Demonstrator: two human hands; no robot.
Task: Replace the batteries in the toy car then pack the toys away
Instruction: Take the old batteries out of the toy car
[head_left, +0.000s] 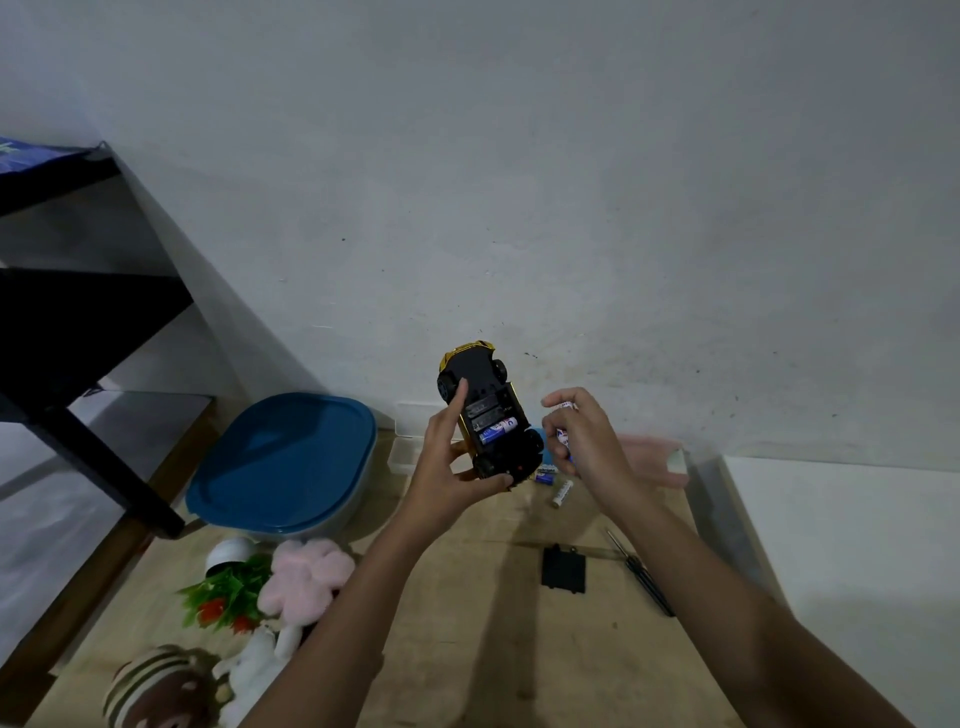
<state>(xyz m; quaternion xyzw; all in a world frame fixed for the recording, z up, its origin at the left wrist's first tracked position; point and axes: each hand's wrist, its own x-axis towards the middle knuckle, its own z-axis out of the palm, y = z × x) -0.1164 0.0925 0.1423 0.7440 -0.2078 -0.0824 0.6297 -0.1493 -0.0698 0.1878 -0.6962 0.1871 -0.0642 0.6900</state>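
Clasping car (478, 371), left grip (447, 467); right grip (587, 441) pinches batteries (562, 435).

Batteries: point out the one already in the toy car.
The blue-and-white cylindrical battery in the open bay of the upturned yellow toy car. The other batteries are in the right hand or loose on the wooden table.

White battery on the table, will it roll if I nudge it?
Probably, if pushed sideways: the white battery is a smooth cylinder lying on its side on the flat table. It is likely stiff and dense for its size. Its slim, smooth casing may slip in a loose pinch.
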